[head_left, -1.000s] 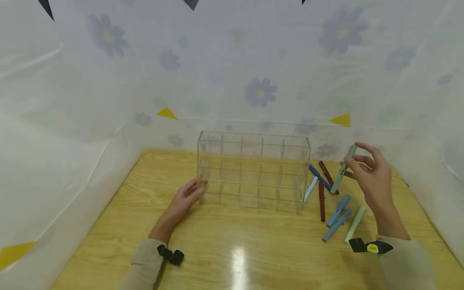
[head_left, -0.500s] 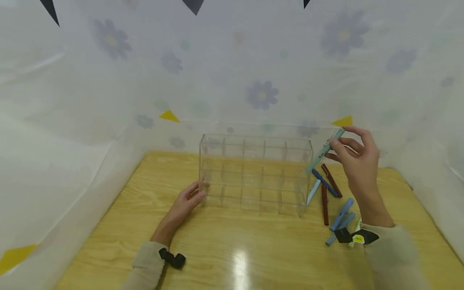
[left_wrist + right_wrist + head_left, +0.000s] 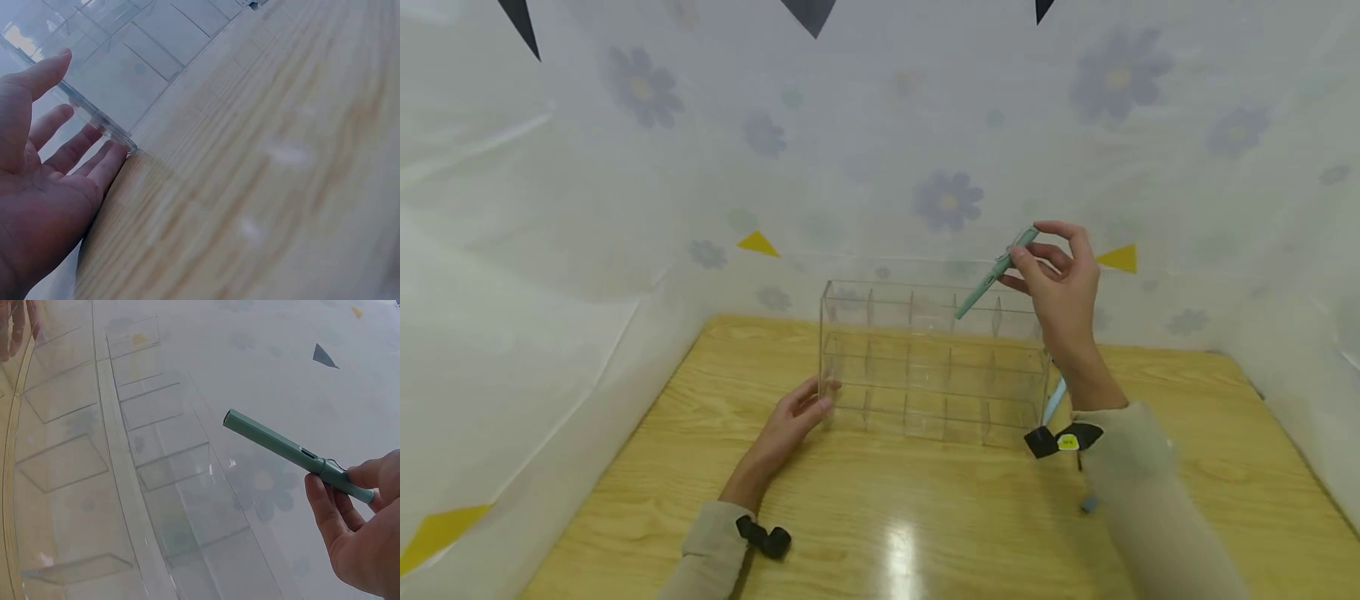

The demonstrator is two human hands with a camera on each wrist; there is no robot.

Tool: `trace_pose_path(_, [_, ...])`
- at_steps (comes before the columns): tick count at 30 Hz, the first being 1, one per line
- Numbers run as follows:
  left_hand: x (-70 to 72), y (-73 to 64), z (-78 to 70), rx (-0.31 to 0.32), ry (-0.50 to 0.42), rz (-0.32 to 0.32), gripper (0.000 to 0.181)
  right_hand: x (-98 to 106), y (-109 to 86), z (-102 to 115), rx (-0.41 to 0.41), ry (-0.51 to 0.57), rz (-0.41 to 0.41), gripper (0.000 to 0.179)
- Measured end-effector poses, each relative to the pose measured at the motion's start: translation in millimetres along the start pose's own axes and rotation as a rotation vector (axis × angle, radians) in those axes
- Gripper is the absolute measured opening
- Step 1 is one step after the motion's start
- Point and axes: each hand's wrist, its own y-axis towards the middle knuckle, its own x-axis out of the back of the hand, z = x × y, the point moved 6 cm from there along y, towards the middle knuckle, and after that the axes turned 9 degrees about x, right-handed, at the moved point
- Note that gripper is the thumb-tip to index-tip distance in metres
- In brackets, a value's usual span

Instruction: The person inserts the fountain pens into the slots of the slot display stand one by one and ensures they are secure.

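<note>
My right hand [image 3: 1063,287] pinches a green capped pen [image 3: 988,279] near one end. The pen slants down to the left, overlapping the top of the clear compartmented organizer [image 3: 928,364] in the head view. In the right wrist view, thumb and fingertips grip the pen [image 3: 269,437] by its clip end, with its other end toward the organizer's dividers. My left hand [image 3: 797,417] is at the organizer's left side. Its straight fingers touch the lower side edge in the left wrist view, while the thumb [image 3: 47,75] stands out in front.
Right of the organizer, a light blue pen [image 3: 1055,402] and a blue pen end [image 3: 1088,503] show beside my right sleeve [image 3: 1135,475], which hides other pens. The wooden table [image 3: 850,508] has white flower-printed sheeting [image 3: 850,167] behind it.
My right hand has carried the green pen left and up, from over the loose pens to above the organizer. The left hand stays at the organizer's side.
</note>
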Motion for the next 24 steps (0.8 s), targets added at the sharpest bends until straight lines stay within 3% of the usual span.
trace_pose_path(13, [-3.3,0.0,-2.0,0.007,-0.004,0.002,0.054,-40,13.0,-31,0.006,0.027,-0.021,0.033])
trace_pose_path(24, [-3.9,-1.8,-1.2,0.012,-0.004,0.010,0.052,-58,1.8,-47,-0.040,0.000,0.076,0.026])
